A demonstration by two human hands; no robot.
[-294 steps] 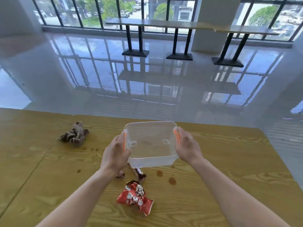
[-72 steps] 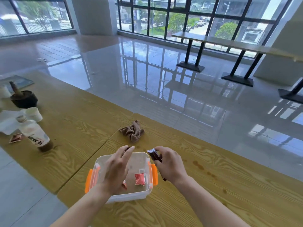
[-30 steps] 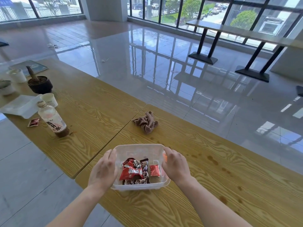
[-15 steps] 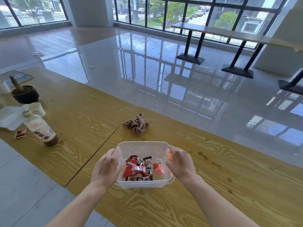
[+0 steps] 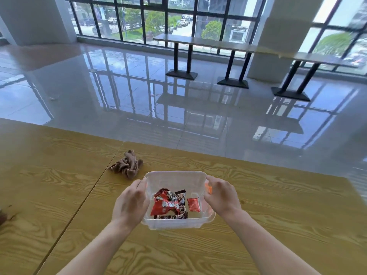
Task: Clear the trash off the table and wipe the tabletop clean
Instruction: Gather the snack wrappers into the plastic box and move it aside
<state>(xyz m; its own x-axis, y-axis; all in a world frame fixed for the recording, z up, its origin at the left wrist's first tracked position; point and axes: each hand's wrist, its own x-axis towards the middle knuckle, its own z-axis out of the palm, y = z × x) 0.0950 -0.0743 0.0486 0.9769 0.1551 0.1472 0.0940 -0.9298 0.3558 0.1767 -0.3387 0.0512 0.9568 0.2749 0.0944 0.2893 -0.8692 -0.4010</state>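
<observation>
A clear plastic container point(image 5: 174, 176) with orange side clips sits in front of me over the wooden table point(image 5: 278, 215). Inside lie a crumpled red snack wrapper point(image 5: 165, 205), a dark wrapper point(image 5: 180, 195) and a small red sachet point(image 5: 193, 204). My left hand point(image 5: 131, 203) grips the container's left side and my right hand point(image 5: 221, 196) grips its right side, over an orange clip. A crumpled brown cloth point(image 5: 128, 165) lies on the table just beyond the container, to the left.
A seam point(image 5: 95, 187) separates this table from a second wooden table on the left. A dark smudge point(image 5: 4, 216) shows at the far left edge. Beyond the tables is glossy floor, then long tables on black bases point(image 5: 232, 83) by the windows.
My view has swung right, so the bottle, cups and bowl on the left table have left the frame. Both hands keep hold of the container with the wrappers in it.
</observation>
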